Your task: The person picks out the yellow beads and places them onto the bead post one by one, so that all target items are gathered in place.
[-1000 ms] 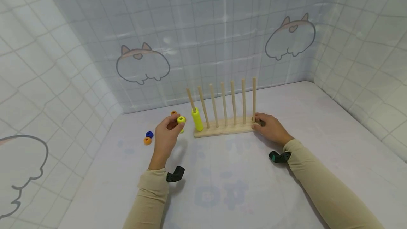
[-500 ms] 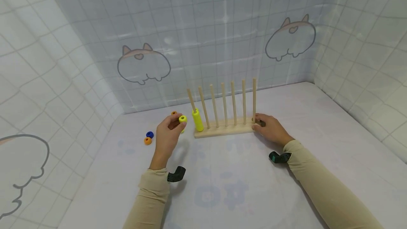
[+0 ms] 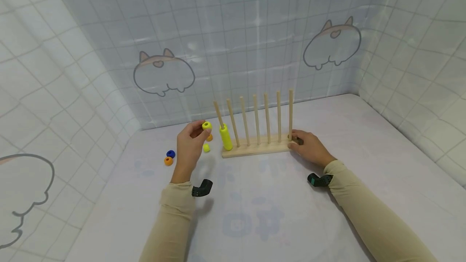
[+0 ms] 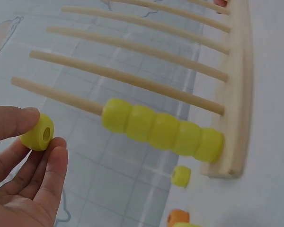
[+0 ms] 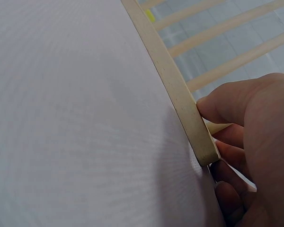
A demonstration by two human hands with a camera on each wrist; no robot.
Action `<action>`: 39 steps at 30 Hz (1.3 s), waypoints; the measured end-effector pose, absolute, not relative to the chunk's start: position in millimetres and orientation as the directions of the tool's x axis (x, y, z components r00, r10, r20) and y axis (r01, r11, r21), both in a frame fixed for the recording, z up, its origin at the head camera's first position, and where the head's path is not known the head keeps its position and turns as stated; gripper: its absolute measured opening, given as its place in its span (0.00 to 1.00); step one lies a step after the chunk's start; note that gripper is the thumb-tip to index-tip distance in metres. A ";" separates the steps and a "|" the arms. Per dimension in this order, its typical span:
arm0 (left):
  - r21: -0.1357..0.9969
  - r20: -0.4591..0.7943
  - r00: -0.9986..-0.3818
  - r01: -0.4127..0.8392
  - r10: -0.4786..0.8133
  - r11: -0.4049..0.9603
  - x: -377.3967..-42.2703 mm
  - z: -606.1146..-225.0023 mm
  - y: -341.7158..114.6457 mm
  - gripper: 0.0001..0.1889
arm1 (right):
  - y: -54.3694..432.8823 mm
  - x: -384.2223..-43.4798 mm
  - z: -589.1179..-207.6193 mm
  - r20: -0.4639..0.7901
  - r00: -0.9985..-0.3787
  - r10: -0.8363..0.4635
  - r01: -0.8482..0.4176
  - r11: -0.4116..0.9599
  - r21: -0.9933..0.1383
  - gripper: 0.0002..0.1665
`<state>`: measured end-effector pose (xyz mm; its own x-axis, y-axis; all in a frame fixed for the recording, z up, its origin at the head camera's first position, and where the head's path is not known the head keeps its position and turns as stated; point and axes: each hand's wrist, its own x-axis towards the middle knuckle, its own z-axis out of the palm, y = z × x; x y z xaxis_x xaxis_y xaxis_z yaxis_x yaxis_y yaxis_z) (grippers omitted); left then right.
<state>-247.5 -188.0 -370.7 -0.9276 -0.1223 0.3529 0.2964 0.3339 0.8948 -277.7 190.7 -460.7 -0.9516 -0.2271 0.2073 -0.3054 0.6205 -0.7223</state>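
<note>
Between thumb and fingertips, my left hand (image 3: pixel 189 142) pinches a yellow bead (image 3: pixel 206 125), its hole showing in the left wrist view. That bead is apart from the wooden peg rack, just left of the leftmost peg (image 4: pixel 61 97). Several yellow beads (image 4: pixel 163 131) are stacked on this peg, down at the base (image 3: pixel 258 147); its upper part is bare. The other pegs that show carry no beads. At the rack's right end, my right hand (image 3: pixel 309 147) grips the base, thumb on the near side; some of its fingers are hidden in the head view.
Beside the rack's left end lie a loose yellow bead (image 3: pixel 206 148) and an orange bead (image 3: pixel 209 137). Farther left, a blue bead (image 3: pixel 170 154) touches or nearly touches another orange bead (image 3: pixel 168 161). A tile-patterned back wall (image 3: pixel 233 43) stands behind the table.
After a slight shift right, my left hand has risen with the yellow bead. The loose yellow and orange beads below it now show more. My right hand and the rack stay in place.
</note>
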 end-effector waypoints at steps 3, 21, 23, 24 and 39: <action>0.892 0.368 -0.922 0.313 -0.123 0.326 -251.3 -365.6 -184.8 0.21 | 192.0 -278.2 -461.9 0.208 -0.951 -0.228 -0.306 0.615 -0.727 0.29; 0.887 0.406 -0.907 0.361 -0.115 0.288 -259.5 -332.1 -176.4 0.22 | 193.1 -278.5 -465.5 0.226 -0.947 -0.228 -0.320 0.615 -0.720 0.28; 0.890 0.407 -0.906 0.365 -0.115 0.273 -261.4 -331.2 -175.4 0.22 | 193.7 -278.1 -465.2 0.227 -0.948 -0.224 -0.319 0.621 -0.716 0.28; 0.890 0.412 -0.904 0.373 -0.113 0.263 -262.4 -330.4 -174.6 0.22 | 194.0 -278.1 -465.1 0.230 -0.948 -0.221 -0.319 0.624 -0.713 0.28; 0.855 0.491 -0.865 0.457 -0.098 0.246 -271.1 -314.2 -170.7 0.23 | 190.6 -279.6 -463.7 0.226 -0.949 -0.219 -0.314 0.627 -0.713 0.29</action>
<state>-271.1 -170.7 -314.2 -0.8655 -0.0985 0.4912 0.4571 0.2462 0.8547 -279.6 190.6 -463.7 -0.9492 -0.2193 0.2257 -0.3144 0.6265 -0.7132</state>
